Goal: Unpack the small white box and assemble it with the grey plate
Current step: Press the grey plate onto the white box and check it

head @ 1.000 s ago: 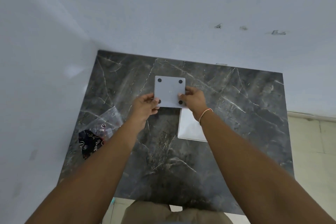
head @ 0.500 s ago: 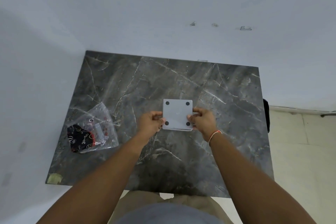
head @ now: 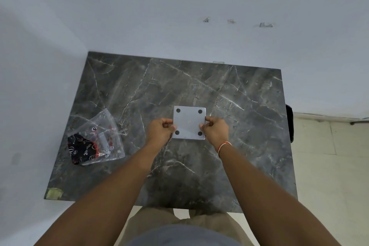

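1. Flat square grey plate (head: pixel 189 123), rounded corners, four dark round spots near its corners, sits over the middle of the dark grey marble-pattern table top (head: pixel 229 94).
2. Left hand (head: pixel 159 132) pinches the plate's left edge: fingers curled, thumb tip on the top face near the lower-left spot.
3. Right hand (head: pixel 216 131) pinches the right edge the same way, thumb on top near the lower-right spot, fingers curled around the edge.
4. Plate face points up at the camera, edges roughly square to the table edges. Can't tell whether it rests flat on the table or is held just above it.
5. Small white box: can't make it out in this view; whatever is beneath the plate is hidden by it.
6. Thin orange-and-white thread band (head: pixel 224 145) on the right wrist.
7. Clear plastic zip bag (head: pixel 103 136) lies on the left part of the table, well apart from the plate. Inside: black fabric piece with white and red print (head: pixel 80 151) plus small red-and-white bits, too small to tell.
8. Scrap of yellowish tape (head: pixel 53 193) on the near-left table corner.
9. Table is pushed into a corner of pale walls (head: pixel 139 16); far wall has grey chipped patches.
10. Beige tile floor (head: pixel 329 166) to the right of the table.
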